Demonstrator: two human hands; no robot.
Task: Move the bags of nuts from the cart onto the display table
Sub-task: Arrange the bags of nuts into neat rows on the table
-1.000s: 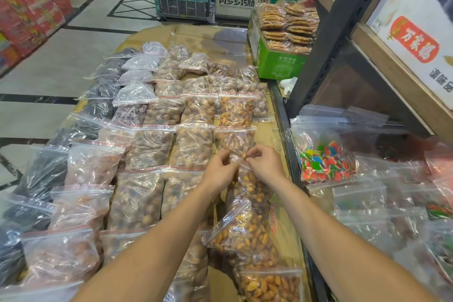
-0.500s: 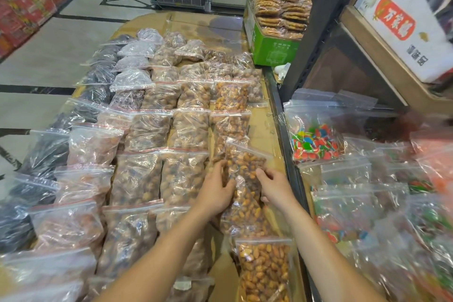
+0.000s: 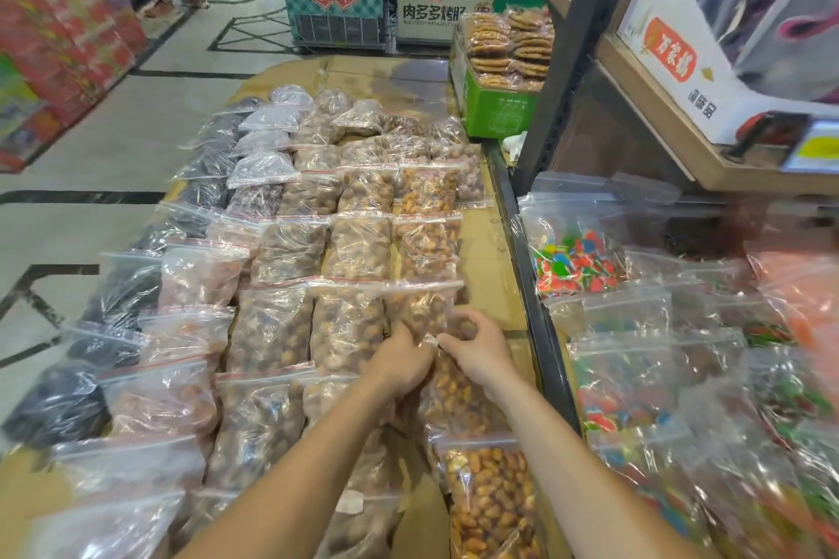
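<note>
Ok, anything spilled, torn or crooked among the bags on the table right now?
Nothing spilled or torn that I can see. Both hands, left and right, pinch the top of one clear zip bag of orange-brown nuts in the right-hand column; rows look orderly.

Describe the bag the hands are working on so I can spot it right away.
Start at the cardboard-covered display table and follow its rightmost column of bags toward the camera. The bag of orange nuts lies under both hands, the left hand and right hand pinching its top edge. Neighbouring bags lie untouched.
</note>
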